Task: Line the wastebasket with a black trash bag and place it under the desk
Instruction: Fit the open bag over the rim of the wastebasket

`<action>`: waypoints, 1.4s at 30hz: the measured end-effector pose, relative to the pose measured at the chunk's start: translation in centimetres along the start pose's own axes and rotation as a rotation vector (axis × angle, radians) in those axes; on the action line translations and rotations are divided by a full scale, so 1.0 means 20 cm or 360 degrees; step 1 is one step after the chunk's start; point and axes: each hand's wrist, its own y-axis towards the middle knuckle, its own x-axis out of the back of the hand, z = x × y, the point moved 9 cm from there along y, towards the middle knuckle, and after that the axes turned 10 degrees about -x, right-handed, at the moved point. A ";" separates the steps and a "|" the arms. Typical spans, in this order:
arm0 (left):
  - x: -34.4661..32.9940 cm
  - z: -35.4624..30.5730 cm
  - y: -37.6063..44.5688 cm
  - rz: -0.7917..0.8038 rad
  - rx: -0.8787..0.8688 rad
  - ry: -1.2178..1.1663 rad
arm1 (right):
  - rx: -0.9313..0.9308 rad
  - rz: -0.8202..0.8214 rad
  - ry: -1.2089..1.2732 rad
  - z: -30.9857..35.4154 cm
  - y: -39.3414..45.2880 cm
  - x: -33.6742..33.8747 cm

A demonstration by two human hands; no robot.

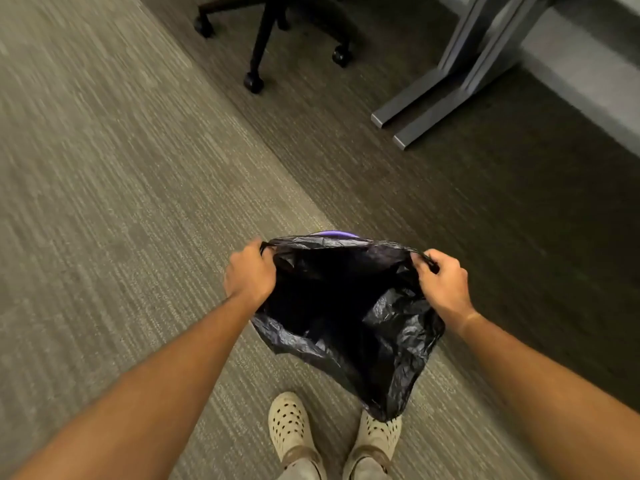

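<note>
Head view: left hand (250,271) is clenched on the left edge of the black trash bag (349,317); right hand (445,284) is clenched on its right edge, mouth stretched open between them. Bag hangs over the carpet (121,202), its bottom corner above the right shoe (379,436). A purple rim (333,233), presumably the wastebasket, shows just beyond the bag. Desk legs (446,88) and chair base (270,39) stand well beyond the bag.

Both arms outstretched, left grip (250,271) and right grip (445,284) clenched
</note>
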 end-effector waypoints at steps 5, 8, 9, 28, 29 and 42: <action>-0.23 0.14 0.18 0.0032 0.0067 -0.0081 | -0.0072 -0.0046 -0.0007 -0.08 0.26 -0.15; -0.32 0.21 0.27 0.0047 0.0072 -0.0145 | -0.0093 -0.0062 -0.0035 -0.11 0.38 -0.24; -0.35 0.23 0.30 0.0049 0.0083 -0.0156 | -0.0104 -0.0075 -0.0039 -0.12 0.42 -0.27; -0.80 0.67 0.54 0.0131 0.0644 -0.0563 | -0.0661 0.0243 -0.0047 -0.35 0.85 -0.75; -0.81 0.69 0.52 0.0176 0.0681 -0.0586 | -0.0703 0.0329 -0.0027 -0.39 0.83 -0.76; -0.74 0.84 0.07 0.0118 0.0839 -0.0740 | -0.0922 0.0247 0.0407 -0.64 0.42 -0.57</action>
